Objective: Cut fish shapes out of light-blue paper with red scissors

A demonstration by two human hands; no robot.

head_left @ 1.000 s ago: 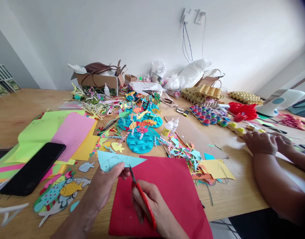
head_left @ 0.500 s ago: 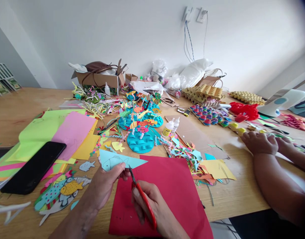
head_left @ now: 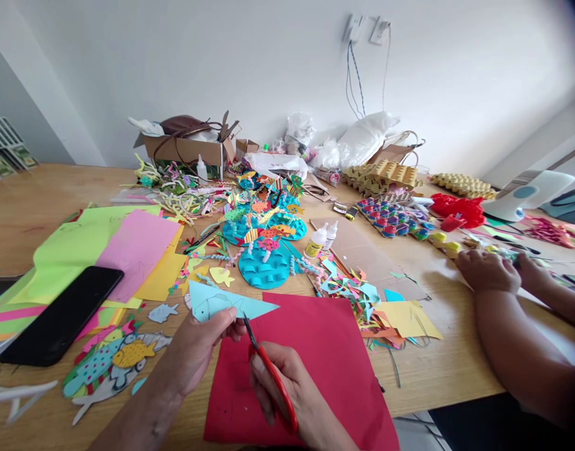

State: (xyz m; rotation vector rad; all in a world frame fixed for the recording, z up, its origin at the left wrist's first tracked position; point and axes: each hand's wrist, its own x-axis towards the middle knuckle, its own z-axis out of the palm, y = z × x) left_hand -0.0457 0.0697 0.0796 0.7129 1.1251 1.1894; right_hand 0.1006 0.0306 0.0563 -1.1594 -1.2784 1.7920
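Note:
My left hand (head_left: 210, 335) pinches a triangular piece of light blue paper (head_left: 259, 305) with a fish outline drawn on it. Red-handled scissors (head_left: 280, 394) are gripped in my right hand (head_left: 290, 385), their blades at the paper's lower edge beside my left fingertips. Beneath both hands lies a sheet of red paper (head_left: 325, 351) on the wooden table. To the left rest cut-out paper fish, among them a yellow fish (head_left: 133, 354) and a small grey-blue fish (head_left: 163, 312). How far the blades are parted is hard to make out.
A black phone (head_left: 62, 313) lies on coloured paper sheets at left. Ahead are a blue fish-decorated craft piece (head_left: 264, 266), glue bottles (head_left: 316, 241) and paper scraps (head_left: 353, 291). At right, a co-worker's hands (head_left: 489, 269) rest near painted egg cartons (head_left: 395, 216).
The co-worker's hands at right have shifted slightly. My own hands, the light blue paper and the scissors stay almost the same; the whole view drifts a little.

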